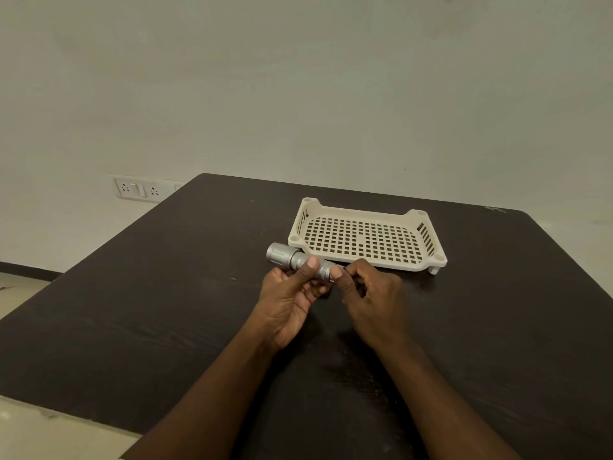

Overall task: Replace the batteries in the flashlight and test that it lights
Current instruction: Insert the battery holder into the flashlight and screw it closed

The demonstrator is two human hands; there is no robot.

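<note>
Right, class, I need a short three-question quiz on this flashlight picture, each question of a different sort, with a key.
1. True or false: the cream tray has batteries lying in it.
2. Which hand holds the barrel of the silver flashlight?
A. left hand
B. right hand
C. neither
3. Fill in: the right hand's fingertips work at the flashlight's ____ end, the one away from its wide head.

Key
1. False; nothing shows in the tray.
2. A; thumb on top, fingers curled beneath.
3. Tail. What the fingertips pinch there is too small to tell.
</note>
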